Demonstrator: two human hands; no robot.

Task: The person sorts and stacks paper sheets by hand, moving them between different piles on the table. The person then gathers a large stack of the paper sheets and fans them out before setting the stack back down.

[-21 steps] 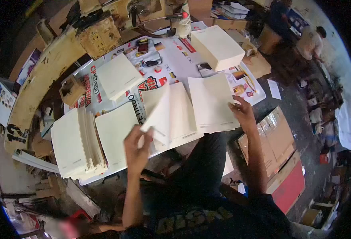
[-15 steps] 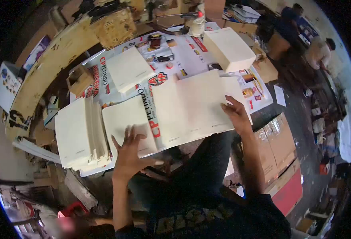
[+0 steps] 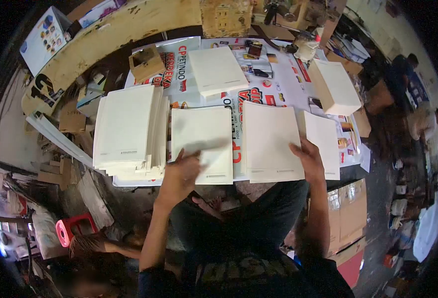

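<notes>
My left hand (image 3: 181, 175) is over the lower left part of a pile of cream paper sheets (image 3: 201, 124). Its fingers stretch to the right, blurred by motion, with nothing visible in them. My right hand (image 3: 311, 160) touches the right edge of a second sheet pile (image 3: 271, 134), thumb on the top sheet and fingers loosely apart. Partly under that hand lie more sheets (image 3: 328, 149). On the left stands a tall, uneven stack of printed sheets (image 3: 124, 124). Small print runs along the lower edges of several sheets.
A printed banner (image 3: 236, 154) covers the table. Farther back lie a paper stack (image 3: 219, 67), a thick paper block (image 3: 334, 87) and an open cardboard box (image 3: 146, 64). Cartons (image 3: 350, 213) stand at right. A red stool (image 3: 75, 228) and another person's arm (image 3: 122, 248) show at lower left.
The view has turned, so the table appears straighter. The sheet spread wide beneath my right hand now lies squared on the middle pile. My left hand's fingers have swung to the right.
</notes>
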